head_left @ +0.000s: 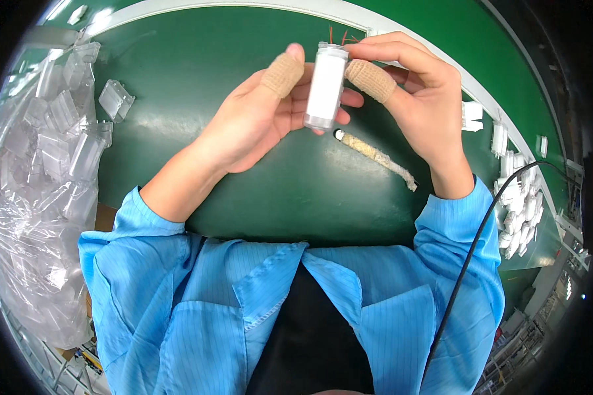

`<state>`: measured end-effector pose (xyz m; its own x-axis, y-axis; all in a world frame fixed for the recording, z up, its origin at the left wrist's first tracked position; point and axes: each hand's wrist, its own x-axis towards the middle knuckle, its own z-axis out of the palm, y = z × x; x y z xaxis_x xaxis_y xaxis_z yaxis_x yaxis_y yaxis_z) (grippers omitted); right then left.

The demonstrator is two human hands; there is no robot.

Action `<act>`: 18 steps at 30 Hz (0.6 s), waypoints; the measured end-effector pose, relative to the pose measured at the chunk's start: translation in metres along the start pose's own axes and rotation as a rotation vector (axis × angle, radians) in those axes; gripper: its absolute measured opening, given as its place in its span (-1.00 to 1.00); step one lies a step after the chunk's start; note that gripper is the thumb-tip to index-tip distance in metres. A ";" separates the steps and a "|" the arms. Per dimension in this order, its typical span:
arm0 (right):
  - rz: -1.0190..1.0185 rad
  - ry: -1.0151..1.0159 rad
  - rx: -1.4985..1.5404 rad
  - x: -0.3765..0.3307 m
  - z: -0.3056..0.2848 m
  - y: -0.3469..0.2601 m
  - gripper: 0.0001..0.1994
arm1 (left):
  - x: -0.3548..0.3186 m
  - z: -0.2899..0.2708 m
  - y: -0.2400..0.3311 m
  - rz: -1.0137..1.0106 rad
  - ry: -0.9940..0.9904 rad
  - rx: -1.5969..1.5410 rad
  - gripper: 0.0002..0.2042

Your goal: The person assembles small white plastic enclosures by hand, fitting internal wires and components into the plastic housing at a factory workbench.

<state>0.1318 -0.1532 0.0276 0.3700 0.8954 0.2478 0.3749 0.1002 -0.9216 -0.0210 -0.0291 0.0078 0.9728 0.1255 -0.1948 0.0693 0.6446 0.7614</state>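
Green matting covers the worktop in front of me, with a pale curved edge running along its far side. From the head view I look down past my blue striped sleeves at both of my hands, raised together above the middle of the mat.

Between them I hold a small clear cylindrical vial with a white filling, standing nearly upright, its top tipped slightly away to the right. My left hand lies open-palmed beneath and behind it, fingers cradling its lower part and the thumb, wrapped in a tan fabric finger cot, pressing on its left side near the top. My right hand comes over from the right, its forefinger in another tan cot pinching the vial's upper right side; the other fingers curl in behind. A few thin reddish wire ends show just beyond the vial's cap.

On the mat just below the vial lies a slim stick coated in pale fuzzy material, slanting down to the right. At my left a heap of clear plastic casings sits on crinkled transparent bagging. At my right, near the worktop's edge, small white plastic parts are piled, and a black cable crosses my right sleeve.
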 end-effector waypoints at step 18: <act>0.144 -0.112 0.129 0.008 -0.011 0.006 -0.72 | -0.002 -0.011 -0.005 0.322 0.152 0.882 -0.69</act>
<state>0.1466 -0.1505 0.0270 0.3125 0.9463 0.0830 0.2107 0.0162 -0.9774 -0.0254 -0.0238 -0.0025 0.9392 0.3349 0.0751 0.0051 -0.2324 0.9726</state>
